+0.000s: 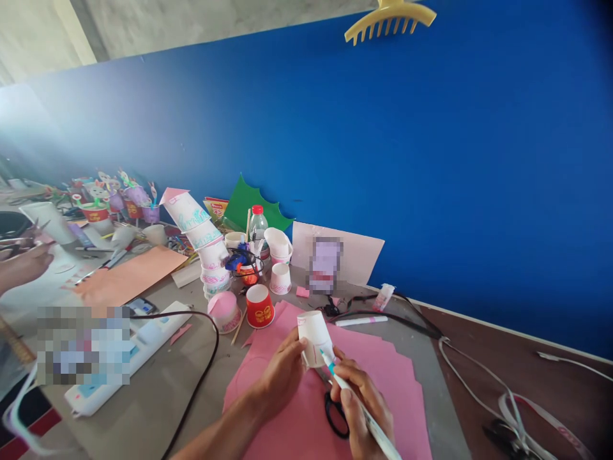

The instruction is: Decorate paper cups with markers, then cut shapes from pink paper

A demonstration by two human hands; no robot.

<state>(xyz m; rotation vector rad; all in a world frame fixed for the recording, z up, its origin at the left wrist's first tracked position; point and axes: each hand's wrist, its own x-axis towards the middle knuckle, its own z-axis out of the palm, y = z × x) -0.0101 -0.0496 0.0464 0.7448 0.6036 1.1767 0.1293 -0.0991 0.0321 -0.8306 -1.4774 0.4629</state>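
Left grip (pixel 283 365) fast on the white cup (pixel 313 329) at its lower left, right grip (pixel 363 399) around a marker (pixel 378 437) just beside

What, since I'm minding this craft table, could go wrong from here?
The marker in the right hand might skid on the curved paper cup that the left hand holds. The scissors lying beside the right hand could get bumped. The leaning cup stack may topple if knocked.

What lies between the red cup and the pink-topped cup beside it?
A thin stick lies slantwise between the pink-topped cup and the red cup; the head view shows it.
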